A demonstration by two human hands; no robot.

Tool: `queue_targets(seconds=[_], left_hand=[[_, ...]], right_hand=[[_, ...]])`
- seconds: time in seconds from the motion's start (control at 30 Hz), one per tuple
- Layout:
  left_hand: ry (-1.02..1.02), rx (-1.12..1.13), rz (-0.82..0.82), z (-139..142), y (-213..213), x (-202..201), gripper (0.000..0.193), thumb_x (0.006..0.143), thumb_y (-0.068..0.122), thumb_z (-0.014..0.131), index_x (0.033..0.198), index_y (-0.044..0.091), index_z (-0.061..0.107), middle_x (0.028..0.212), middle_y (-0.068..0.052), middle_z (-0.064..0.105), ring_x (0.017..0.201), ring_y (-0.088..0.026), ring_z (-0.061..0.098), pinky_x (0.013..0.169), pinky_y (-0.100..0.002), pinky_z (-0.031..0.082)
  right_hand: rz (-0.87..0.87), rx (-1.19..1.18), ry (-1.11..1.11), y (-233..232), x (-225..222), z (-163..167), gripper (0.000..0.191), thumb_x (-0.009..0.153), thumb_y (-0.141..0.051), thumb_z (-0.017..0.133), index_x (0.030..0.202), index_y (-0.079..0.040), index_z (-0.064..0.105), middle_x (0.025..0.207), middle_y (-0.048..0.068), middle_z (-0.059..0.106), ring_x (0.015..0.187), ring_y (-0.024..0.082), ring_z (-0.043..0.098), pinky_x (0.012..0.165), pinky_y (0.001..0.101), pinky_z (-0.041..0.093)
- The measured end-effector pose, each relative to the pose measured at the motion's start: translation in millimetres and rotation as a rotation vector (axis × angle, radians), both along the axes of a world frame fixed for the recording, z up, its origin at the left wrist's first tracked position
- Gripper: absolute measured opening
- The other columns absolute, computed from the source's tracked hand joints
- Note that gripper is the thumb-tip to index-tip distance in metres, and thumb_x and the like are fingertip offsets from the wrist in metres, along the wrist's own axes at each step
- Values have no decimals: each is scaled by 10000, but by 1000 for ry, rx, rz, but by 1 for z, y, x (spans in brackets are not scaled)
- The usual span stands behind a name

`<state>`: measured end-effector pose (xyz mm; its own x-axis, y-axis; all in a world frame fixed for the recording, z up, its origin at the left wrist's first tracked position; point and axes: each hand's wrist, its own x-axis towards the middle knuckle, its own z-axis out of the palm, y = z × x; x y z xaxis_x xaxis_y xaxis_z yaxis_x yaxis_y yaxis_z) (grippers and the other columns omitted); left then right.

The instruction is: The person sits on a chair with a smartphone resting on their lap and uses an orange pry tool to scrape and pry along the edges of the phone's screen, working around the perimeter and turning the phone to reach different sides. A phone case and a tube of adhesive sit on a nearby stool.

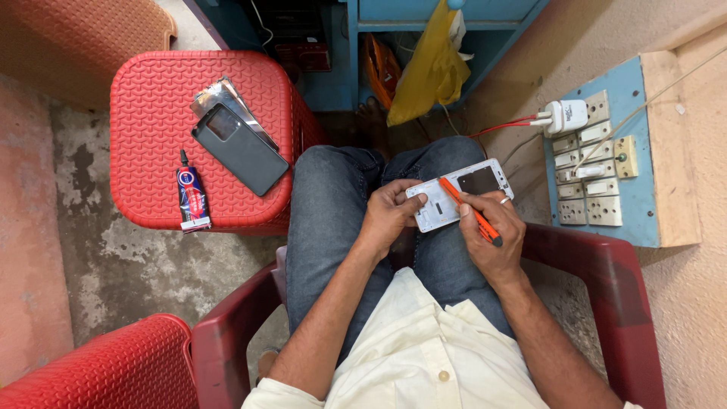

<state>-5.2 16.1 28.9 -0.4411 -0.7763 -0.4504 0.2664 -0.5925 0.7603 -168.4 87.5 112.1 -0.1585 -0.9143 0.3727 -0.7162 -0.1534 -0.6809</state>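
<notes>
My left hand (pixel 391 210) grips the left end of an opened white phone body (pixel 469 182), held flat over my knees in blue jeans. My right hand (pixel 492 231) holds an orange tool (pixel 468 210) like a pen, its tip resting on the phone's white inner frame near a dark patch. A ring shows on a right finger.
A red plastic stool (pixel 151 113) at the left carries a dark phone back cover (pixel 238 148), a shiny panel (pixel 223 95) and a glue tube (pixel 191 198). A blue switchboard (pixel 598 163) with a white charger (pixel 564 116) hangs at the right. I sit in a red chair (pixel 606 265).
</notes>
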Motion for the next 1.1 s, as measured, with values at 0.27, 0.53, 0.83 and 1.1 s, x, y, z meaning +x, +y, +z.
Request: queue_targets(seconds=[0.27,0.53,0.83,1.1], left_hand=[[-22,11,-5,3,0,1,287,961,78,672,1225,-32,653,987,-97,767,835,-149,746,707,-284,638],[0,6,-2,2,0,0,296,960,74,674,1230,-47,650,990,-114,764,837,-167,748,707,-299,638],[4,1,-5,6,0,2,309,961,73,669,1238,-62,642,994,-132,763,834,-185,754,707,-313,648],[-6,-9,-11,6,0,2,313,965,79,668,1244,-60,643,999,-127,767,839,-179,755,711,-306,644]], right_hand=[[-63,20,-6,1,1,1,148,948,-12,687,1086,23,728,914,113,736,855,245,670,763,357,542],[-138,-8,21,2,-2,0,151,969,-14,677,1111,12,721,915,111,725,864,247,671,789,363,540],[-237,-14,-13,3,-8,-5,148,1017,-42,641,1135,22,705,949,125,717,873,234,698,797,338,543],[-252,-74,-59,3,-12,-9,234,1119,-128,606,1293,25,638,1090,158,719,1002,236,714,879,350,558]])
